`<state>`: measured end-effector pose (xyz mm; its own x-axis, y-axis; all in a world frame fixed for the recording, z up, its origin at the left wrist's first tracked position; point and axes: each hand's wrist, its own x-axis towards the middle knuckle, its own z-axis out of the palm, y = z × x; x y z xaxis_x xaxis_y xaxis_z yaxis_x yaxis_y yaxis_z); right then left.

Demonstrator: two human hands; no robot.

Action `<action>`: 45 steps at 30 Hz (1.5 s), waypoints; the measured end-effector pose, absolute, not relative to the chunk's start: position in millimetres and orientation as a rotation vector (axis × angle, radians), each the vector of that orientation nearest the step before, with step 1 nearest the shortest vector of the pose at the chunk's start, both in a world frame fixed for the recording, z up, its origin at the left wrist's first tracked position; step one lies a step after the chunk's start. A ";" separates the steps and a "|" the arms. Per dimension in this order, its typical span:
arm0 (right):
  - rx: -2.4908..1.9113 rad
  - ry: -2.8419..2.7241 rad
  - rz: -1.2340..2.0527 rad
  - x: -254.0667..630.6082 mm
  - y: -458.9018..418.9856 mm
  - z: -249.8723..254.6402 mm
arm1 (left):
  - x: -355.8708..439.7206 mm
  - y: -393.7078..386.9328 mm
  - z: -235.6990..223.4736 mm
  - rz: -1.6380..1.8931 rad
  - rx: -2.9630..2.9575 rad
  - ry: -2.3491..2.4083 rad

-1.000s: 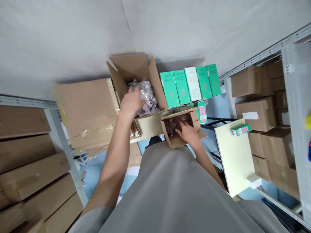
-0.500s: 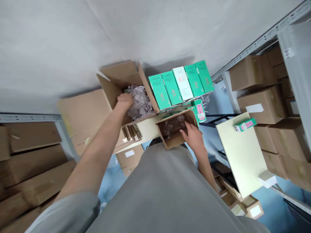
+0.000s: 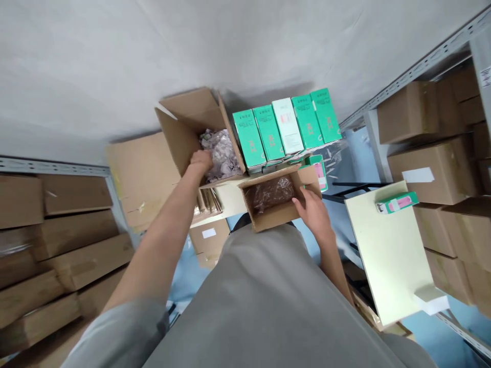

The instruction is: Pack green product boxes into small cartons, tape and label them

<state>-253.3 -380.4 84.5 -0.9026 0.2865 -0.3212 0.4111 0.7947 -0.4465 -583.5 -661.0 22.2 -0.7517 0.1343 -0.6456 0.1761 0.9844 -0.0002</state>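
My left hand [image 3: 202, 160] reaches into a tall open carton [image 3: 173, 134], its fingers curled in against crumpled packing paper [image 3: 226, 164] and clear plastic wrap [image 3: 220, 140]. What those fingers hold, if anything, is hidden. Close to my body, a smaller open cardboard box [image 3: 274, 219] is tilted toward me, with clear plastic wrap [image 3: 274, 193] lying inside. My right hand [image 3: 315, 210] grips this box at its right end, the thumb at the inner side of the wall.
Several green boxes [image 3: 251, 138] and one white box [image 3: 287, 125] stand in a row against the wall. Flattened cardboard [image 3: 141, 174] lies left of the carton. A cream side table [image 3: 387, 250] carries a green-and-pink box [image 3: 399, 203]. Shelves of cartons [image 3: 418, 112] flank both sides.
My left hand has moved to the left side of the carton, and its fingers have curled. My right hand has drawn back from inside the small box to its right wall. The view has turned slightly.
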 end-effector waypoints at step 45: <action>0.511 2.666 -0.885 -275.6 -406.7 81.5 | -323.4 -626.3 68.1 0.969 0.271 2.722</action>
<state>-275.6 -406.7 81.5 -0.8966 0.2395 -0.3725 0.4147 0.7492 -0.5165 -323.4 -626.3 68.1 -0.9542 0.2520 -0.1614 0.0933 0.7631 0.6396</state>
